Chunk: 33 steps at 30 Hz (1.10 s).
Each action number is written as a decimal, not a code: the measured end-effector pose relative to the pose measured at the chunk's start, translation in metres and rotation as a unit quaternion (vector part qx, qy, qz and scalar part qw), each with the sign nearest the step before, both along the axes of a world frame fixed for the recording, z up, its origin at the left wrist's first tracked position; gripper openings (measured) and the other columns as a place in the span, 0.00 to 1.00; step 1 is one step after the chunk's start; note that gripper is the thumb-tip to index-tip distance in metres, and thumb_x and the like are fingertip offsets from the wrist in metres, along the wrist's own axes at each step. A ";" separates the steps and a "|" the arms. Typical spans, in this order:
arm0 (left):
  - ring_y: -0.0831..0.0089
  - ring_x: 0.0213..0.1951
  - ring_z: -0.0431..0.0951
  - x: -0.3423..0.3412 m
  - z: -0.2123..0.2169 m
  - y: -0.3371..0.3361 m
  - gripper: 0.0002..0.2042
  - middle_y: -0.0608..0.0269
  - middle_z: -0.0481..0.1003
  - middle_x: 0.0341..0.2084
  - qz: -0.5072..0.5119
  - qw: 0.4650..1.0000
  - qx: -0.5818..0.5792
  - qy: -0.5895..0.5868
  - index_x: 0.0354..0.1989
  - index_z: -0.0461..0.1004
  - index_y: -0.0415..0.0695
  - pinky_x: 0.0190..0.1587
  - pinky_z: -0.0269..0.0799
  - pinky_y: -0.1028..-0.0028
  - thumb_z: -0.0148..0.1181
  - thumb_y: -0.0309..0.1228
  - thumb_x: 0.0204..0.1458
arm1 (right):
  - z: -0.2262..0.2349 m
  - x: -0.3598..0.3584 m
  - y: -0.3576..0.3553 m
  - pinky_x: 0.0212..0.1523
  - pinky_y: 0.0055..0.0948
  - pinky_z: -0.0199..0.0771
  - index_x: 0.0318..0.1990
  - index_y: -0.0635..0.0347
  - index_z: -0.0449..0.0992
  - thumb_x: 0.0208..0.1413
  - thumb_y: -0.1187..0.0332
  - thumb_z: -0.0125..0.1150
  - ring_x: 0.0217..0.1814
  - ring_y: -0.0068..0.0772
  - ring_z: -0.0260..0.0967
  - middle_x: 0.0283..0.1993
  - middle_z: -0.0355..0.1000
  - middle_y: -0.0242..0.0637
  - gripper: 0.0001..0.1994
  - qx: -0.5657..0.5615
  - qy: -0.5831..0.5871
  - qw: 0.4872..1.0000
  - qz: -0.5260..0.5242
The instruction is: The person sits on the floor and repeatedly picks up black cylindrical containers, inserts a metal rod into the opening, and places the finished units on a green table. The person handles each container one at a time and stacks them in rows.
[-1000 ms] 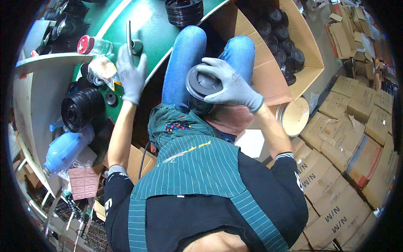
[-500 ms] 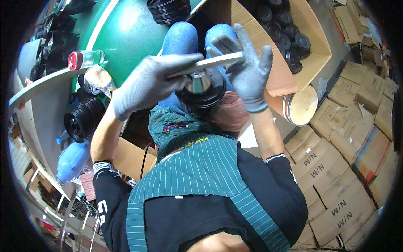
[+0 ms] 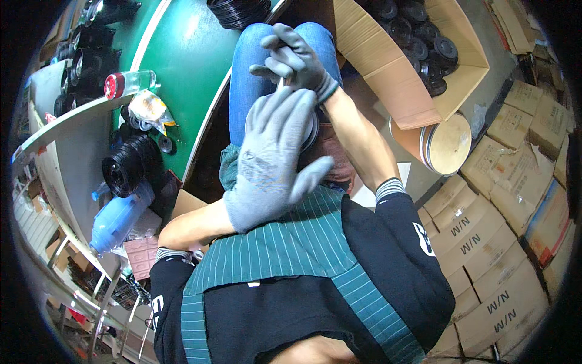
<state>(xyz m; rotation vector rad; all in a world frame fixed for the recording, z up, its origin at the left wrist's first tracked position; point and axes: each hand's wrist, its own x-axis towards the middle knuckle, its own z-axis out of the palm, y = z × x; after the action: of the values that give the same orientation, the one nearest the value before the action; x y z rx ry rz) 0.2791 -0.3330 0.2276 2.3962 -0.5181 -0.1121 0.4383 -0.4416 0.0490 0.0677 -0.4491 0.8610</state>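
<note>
My left hand (image 3: 267, 158), in a grey work glove, is over my lap with its fingers stretched out and its thumb spread to the side. It lies across a round dark part (image 3: 312, 132) and hides most of it; only the rim shows at the right. Just beyond the left fingertips, my right hand (image 3: 294, 60), also gloved, is closed with bent fingers around a pale flat bar (image 3: 283, 83). Little more than one end of that bar is visible. Whether the left palm presses on the bar or the part is hidden.
The green tabletop (image 3: 194, 54) at the left carries stacked black rings (image 3: 239, 12), a clear jar with a red lid (image 3: 130, 84) and black discs (image 3: 127, 164). To the right stand an open carton (image 3: 394, 91) of black round parts, a round wood-topped stool (image 3: 448, 144) and stacked cardboard boxes (image 3: 503, 182).
My left hand has moved right and nearer, its grip on the bar opening into a flat hand. The right hand has swung left and closed around the bar, which has turned.
</note>
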 end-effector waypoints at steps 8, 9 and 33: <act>0.45 0.68 0.74 0.050 -0.033 0.076 0.24 0.38 0.75 0.64 0.112 0.986 -0.107 0.068 0.69 0.70 0.33 0.72 0.65 0.56 0.44 0.38 0.75 | 0.012 -0.089 -0.078 0.79 0.57 0.58 0.30 0.53 0.71 0.81 0.46 0.42 0.30 0.27 0.67 0.20 0.55 0.21 0.27 -0.123 -0.014 0.975 -0.186; 0.45 0.68 0.73 0.045 -0.029 0.070 0.24 0.38 0.75 0.64 0.122 0.975 -0.163 0.092 0.69 0.70 0.33 0.72 0.65 0.56 0.44 0.37 0.74 | -0.005 -0.080 -0.081 0.78 0.59 0.61 0.31 0.53 0.73 0.81 0.47 0.40 0.29 0.31 0.69 0.24 0.60 0.25 0.27 -0.271 -0.226 0.892 -0.282; 0.80 0.38 0.75 0.084 -0.079 0.095 0.27 0.64 0.82 0.42 0.037 0.922 -0.276 0.270 0.68 0.76 0.41 0.45 0.71 0.77 0.38 0.46 0.78 | 0.083 -0.113 -0.069 0.55 0.50 0.70 0.24 0.55 0.81 0.75 0.52 0.44 0.30 0.36 0.66 0.19 0.65 0.27 0.29 -0.298 -0.174 0.878 -0.332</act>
<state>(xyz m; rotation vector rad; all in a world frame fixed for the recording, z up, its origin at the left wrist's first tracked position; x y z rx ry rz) 0.3631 -0.2382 0.1483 1.7252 -0.1603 -0.5081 0.3250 -0.5106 0.1317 -0.7877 -0.4790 0.2899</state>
